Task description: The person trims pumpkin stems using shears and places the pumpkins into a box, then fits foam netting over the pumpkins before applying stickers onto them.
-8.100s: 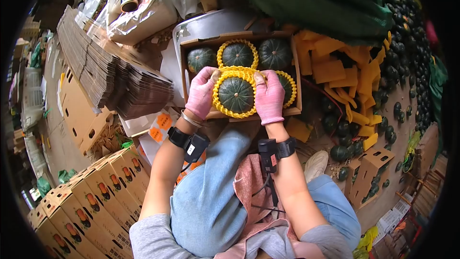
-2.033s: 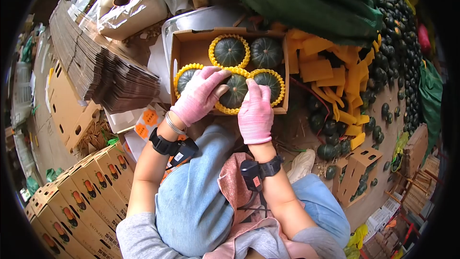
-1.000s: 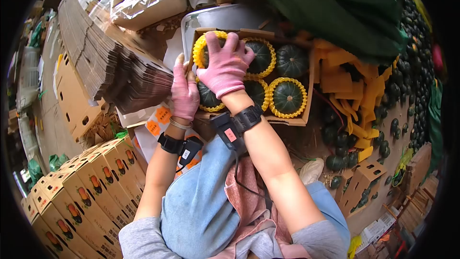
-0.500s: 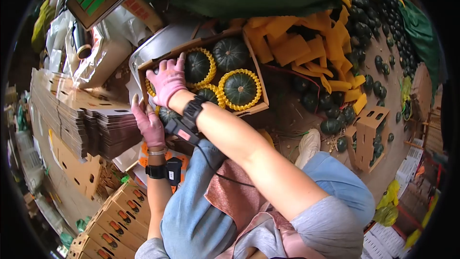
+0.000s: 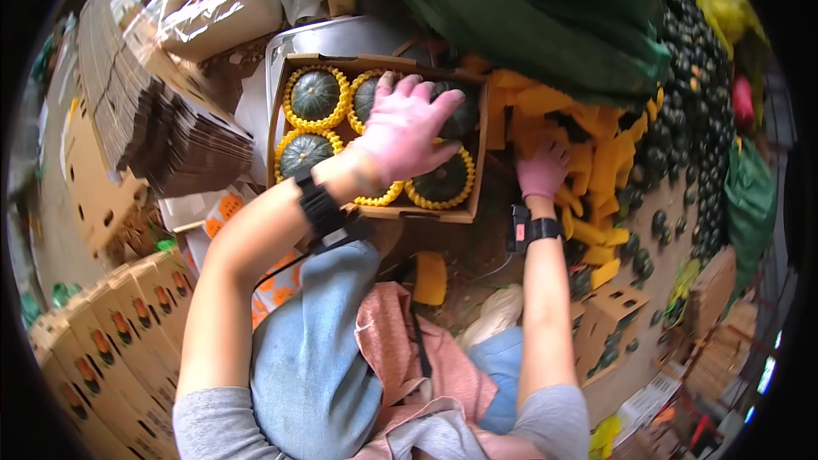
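An open cardboard box (image 5: pixel 294 58) holds several dark green pumpkins in two rows. Yellow foam nets ring most of them, such as the back-left pumpkin (image 5: pixel 315 95) and the front-right one (image 5: pixel 445 179). My left hand (image 5: pixel 409 126), in a pink glove, is over the middle and right of the box with its fingers spread, covering part of the back-right pumpkin (image 5: pixel 460 112). To the right of the box, my right hand (image 5: pixel 544 169) reaches among the yellow foam pieces (image 5: pixel 596 123); its fingertips are blurred and partly lost in them.
Flattened cardboard (image 5: pixel 183 132) is stacked left of the box. Printed cartons (image 5: pixel 119 328) stand at the lower left. A green cloth (image 5: pixel 545 17) hangs over the back right. Many loose pumpkins (image 5: pixel 682 119) lie at the right, behind a small carton (image 5: pixel 609 324).
My right hand has left the box's left side and moved right to the yellow foam. My left hand has come from the box's left edge to above its right half. The view has shifted.
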The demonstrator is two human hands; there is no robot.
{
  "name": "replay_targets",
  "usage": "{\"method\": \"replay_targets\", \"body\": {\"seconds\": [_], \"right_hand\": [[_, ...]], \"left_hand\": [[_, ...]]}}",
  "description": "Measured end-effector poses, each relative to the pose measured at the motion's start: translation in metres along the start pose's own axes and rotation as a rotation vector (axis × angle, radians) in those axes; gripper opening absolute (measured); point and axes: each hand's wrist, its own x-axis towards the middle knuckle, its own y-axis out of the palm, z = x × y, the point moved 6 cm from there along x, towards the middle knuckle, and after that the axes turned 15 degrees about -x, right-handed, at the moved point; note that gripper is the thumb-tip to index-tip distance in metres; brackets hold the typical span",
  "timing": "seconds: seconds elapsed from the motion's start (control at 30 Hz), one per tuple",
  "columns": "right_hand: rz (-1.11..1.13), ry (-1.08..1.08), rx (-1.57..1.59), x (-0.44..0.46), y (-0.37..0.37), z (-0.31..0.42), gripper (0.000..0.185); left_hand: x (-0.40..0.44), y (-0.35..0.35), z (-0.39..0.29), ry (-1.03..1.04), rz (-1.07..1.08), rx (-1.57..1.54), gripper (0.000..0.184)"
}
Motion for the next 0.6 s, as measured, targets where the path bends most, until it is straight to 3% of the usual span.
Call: {"method": "replay_targets", "body": {"seconds": [0.07, 0.23, 0.33, 0.43, 0.47, 0.57, 0.6], "right_hand": [[0.011, -0.03, 0.111, 0.005, 0.009, -0.008, 0.059], [0.11, 0.001, 0.456, 0.001, -0.001, -0.029, 0.047], [-0.004, -0.002, 0.664, -0.008, -0.001, -0.043, 0.041], [0.219, 0.05, 0.749, -0.016, 0.012, -0.057, 0.032], [-0.007, 0.032, 0.685, -0.024, 0.008, -0.064, 0.021], [-0.373, 0.161, 0.716, -0.052, -0.093, -0.073, 0.014], [-0.274, 0.241, 0.923, -0.064, -0.105, -0.069, 0.014]], "left_hand": [[0.021, 0.025, 0.006, -0.247, 0.126, 0.161, 0.073], [0.045, 0.042, 0.01, -0.392, 0.179, 0.184, 0.077], [0.038, 0.032, 0.016, -0.294, 0.053, 0.062, 0.079], [0.018, 0.005, 0.008, 0.07, -0.173, -0.323, 0.081], [0.006, -0.012, -0.005, 0.172, -0.184, -0.394, 0.082], [-0.028, -0.029, -0.024, 0.296, 0.078, -0.31, 0.076], [-0.039, -0.025, -0.025, 0.291, 0.149, -0.174, 0.075]]}}
